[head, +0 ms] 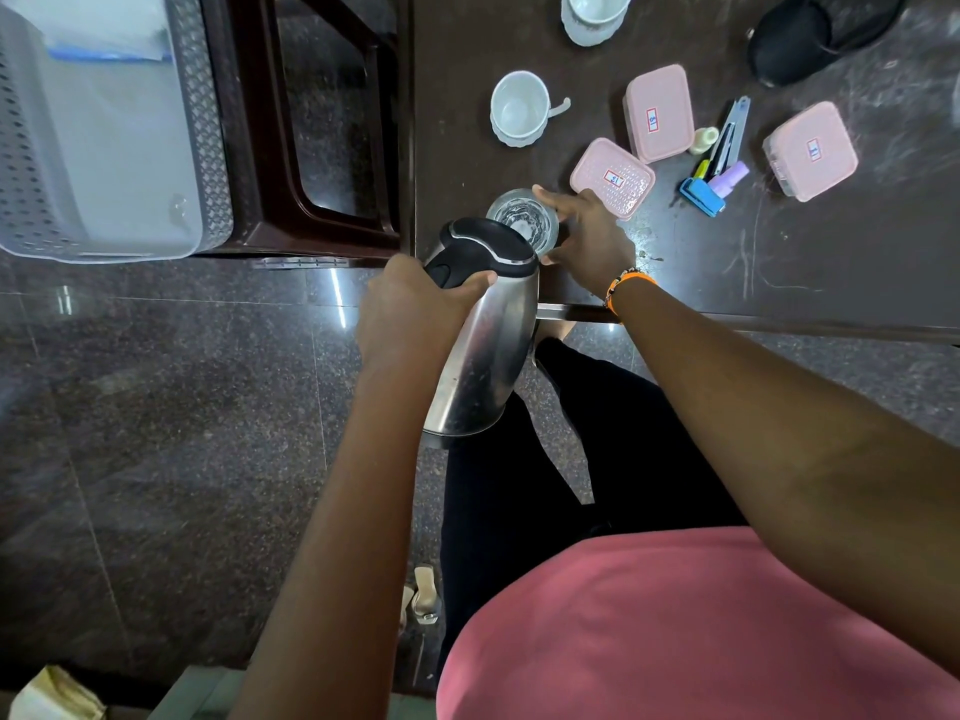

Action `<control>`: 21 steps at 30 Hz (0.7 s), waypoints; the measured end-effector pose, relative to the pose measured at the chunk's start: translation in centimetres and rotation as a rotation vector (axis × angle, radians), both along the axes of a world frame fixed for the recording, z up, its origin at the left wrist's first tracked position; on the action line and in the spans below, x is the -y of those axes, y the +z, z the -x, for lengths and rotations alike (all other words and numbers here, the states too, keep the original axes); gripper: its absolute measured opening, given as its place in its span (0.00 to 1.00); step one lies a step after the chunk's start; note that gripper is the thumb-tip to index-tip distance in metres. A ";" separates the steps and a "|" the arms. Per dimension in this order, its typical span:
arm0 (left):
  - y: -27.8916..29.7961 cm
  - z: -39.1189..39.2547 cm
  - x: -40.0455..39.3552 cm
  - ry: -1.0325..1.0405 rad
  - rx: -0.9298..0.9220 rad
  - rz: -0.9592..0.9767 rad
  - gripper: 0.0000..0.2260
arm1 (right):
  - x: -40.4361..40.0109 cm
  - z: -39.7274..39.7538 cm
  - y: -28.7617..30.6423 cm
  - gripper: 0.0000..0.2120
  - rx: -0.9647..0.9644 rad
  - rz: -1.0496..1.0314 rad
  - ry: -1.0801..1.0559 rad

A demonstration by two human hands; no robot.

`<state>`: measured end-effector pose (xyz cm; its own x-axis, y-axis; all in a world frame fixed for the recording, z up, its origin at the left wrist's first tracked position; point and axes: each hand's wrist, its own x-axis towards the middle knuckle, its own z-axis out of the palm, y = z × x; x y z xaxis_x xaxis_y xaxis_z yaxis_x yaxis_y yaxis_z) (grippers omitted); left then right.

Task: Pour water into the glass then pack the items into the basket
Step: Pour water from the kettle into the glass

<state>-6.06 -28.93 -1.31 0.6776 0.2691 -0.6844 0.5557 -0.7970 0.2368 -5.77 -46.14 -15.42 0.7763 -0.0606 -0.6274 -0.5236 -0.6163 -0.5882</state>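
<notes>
The left hand (410, 309) was wrapped around the black handle of a steel kettle (483, 350), holding it tipped forward so that its black-lidded top leaned over a clear glass (524, 218). The right hand (587, 236) curled around the far side of that glass, fingers at its rim and thumb low on the near side, steadying it on the dark table (779, 262). A beaded band with an orange edge (626, 288) circled the right wrist. The glass stood close to the table's near left corner; whether water was falling into it could not be told, as the kettle's top hid the spout.

Just beyond the right hand lay a pink lidded box (613, 178) with a small label. Two more pink boxes lay farther back, one (658, 112) upright in line with the first and one (810, 150) off to the right. Between those two were a small pale bottle (704, 140), a slim grey tool (732, 132), a lilac bottle (730, 178) and a blue item (702, 197), bunched together. Behind the glass stood a white cup (522, 109) with its handle to the right, and another white cup (592, 15) sat at the far edge. A black slipper (821, 33) lay in the far right corner.

To the left of the table, a pale perforated basket (104, 127) rested on a dark brown stool (311, 122) over a polished stone floor (156, 407).
</notes>
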 end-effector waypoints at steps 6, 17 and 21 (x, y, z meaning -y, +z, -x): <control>0.1 0.1 0.1 -0.007 0.000 0.003 0.26 | 0.0 0.1 0.0 0.36 -0.004 -0.001 -0.013; 0.2 0.5 -0.1 0.010 0.000 0.016 0.26 | 0.1 0.1 0.3 0.35 0.005 0.031 0.014; 0.3 0.7 -0.1 0.020 0.005 0.020 0.26 | 0.0 0.1 0.5 0.35 0.000 0.042 0.038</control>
